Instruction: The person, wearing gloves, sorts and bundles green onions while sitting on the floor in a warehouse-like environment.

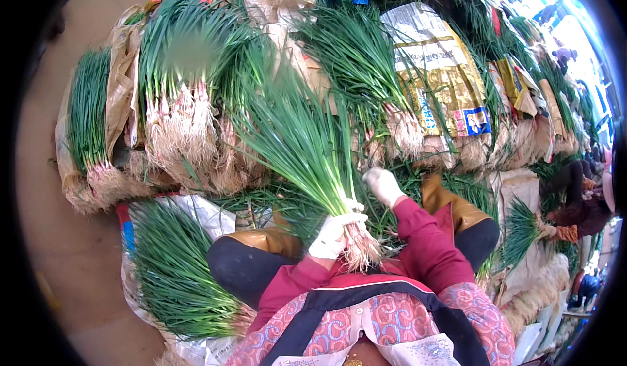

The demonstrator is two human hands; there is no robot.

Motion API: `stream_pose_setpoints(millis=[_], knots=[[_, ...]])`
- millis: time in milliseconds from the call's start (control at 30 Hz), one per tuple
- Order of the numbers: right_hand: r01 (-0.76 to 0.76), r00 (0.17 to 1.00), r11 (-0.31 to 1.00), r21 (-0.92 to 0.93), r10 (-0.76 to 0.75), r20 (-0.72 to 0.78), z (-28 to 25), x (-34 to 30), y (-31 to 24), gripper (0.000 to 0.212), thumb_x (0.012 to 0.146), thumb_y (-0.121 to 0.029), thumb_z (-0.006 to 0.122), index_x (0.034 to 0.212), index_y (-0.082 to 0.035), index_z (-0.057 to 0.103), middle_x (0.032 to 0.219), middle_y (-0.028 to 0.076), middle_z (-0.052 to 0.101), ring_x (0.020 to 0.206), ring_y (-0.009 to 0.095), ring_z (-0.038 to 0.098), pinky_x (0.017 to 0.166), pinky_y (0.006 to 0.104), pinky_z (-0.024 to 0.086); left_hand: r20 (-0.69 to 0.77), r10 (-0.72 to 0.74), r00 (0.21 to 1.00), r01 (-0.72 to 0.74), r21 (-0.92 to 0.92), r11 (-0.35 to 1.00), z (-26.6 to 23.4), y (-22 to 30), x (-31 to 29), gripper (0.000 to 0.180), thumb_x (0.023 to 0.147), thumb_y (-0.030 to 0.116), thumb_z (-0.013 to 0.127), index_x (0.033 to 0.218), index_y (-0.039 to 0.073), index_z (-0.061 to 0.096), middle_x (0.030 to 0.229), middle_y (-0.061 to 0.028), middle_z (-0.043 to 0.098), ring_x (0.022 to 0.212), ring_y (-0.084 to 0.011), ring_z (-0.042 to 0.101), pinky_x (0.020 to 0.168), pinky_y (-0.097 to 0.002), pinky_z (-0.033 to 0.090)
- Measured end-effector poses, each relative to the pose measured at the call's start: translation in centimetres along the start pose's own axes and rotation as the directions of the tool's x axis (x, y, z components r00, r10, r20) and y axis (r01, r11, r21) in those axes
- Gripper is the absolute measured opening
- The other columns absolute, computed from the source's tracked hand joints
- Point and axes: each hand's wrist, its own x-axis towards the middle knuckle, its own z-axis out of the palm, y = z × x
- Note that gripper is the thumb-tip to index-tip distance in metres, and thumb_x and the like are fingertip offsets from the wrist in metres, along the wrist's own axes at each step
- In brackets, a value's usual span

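My left hand [331,237], in a white glove, is closed round a bunch of green garlic [315,154] just above its pinkish bulbs. The long green leaves fan up and away to the left, their tips blurred, and the pale roots hang toward my lap. Just right of the bunch, my right hand [384,186], also gloved in white, is curled closed. Whatever may be in its fingers is too small or hidden to make out. Loose green leaves [287,203] lie beneath and around both hands.
Bunches of green garlic [179,105] stand in a row ahead, between paper and woven sacks [437,72]. Another pile [183,268] lies on a white sack at my left. My boots [457,209] flank the work. At right, another person [581,216] holds a bunch.
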Motion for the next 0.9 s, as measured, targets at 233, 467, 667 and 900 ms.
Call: stream_pose_setpoints(millis=[233, 467, 667, 900], knots=[[0.296, 0.921, 0.954, -0.054, -0.299, -0.251, -7.5, -0.9, -11.9, 0.036, 0.079, -0.024, 0.059, 0.113, -0.013, 0.056, 0.071, 0.009, 0.063, 0.069, 0.028, 0.062, 0.064, 0.039, 0.049, -0.017, 0.039, 0.999, -0.04, -0.038, 0.999, -0.3, -0.5, 0.2, 0.032, 0.073, 0.004, 0.063, 0.103, 0.002, 0.053, 0.08, -0.0111, 0.062, 0.063, -0.0194, 0.061, 0.058, -0.0305, 0.053], [0.436, 0.868, 0.868, 0.237, -0.335, -0.367, -9.3, 6.7, -11.4, 0.021, 0.082, -0.023, 0.057, 0.077, -0.004, 0.063, 0.071, 0.011, 0.059, 0.07, 0.024, 0.062, 0.065, 0.0347, 0.048, 0.012, 0.042, 0.999, -0.042, -0.011, 0.999, -0.1, 0.0, -0.2, 0.033, 0.071, 0.003, 0.063, 0.103, 0.001, 0.054, 0.08, -0.0112, 0.062, 0.064, -0.0195, 0.062, 0.058, -0.0305, 0.053], [0.608, 0.649, 0.568, 0.555, 0.048, -0.759, -26.7, 4.8, -9.5, 0.021, 0.083, -0.024, 0.055, 0.087, -0.005, 0.064, 0.082, 0.003, 0.062, 0.07, 0.01, 0.056, 0.059, 0.0226, 0.044, 0.037, 0.048, 0.998, -0.047, -0.018, 0.999, 0.0, 0.3, -0.4, 0.033, 0.074, 0.004, 0.064, 0.105, 0.002, 0.053, 0.081, -0.0108, 0.063, 0.065, -0.0201, 0.062, 0.06, -0.0325, 0.054], [0.523, 0.457, 0.654, 0.546, 0.325, -0.828, -30.1, -3.4, 4.1, 0.034, 0.092, -0.033, 0.049, 0.111, -0.005, 0.057, 0.101, 0.006, 0.063, 0.085, 0.012, 0.058, 0.071, 0.0223, 0.046, 0.003, 0.054, 0.999, -0.053, -0.178, 0.983, 1.5, 2.5, -1.6, 0.032, 0.075, 0.001, 0.063, 0.106, 0.001, 0.053, 0.078, -0.0118, 0.063, 0.067, -0.0223, 0.063, 0.062, -0.0341, 0.055]])
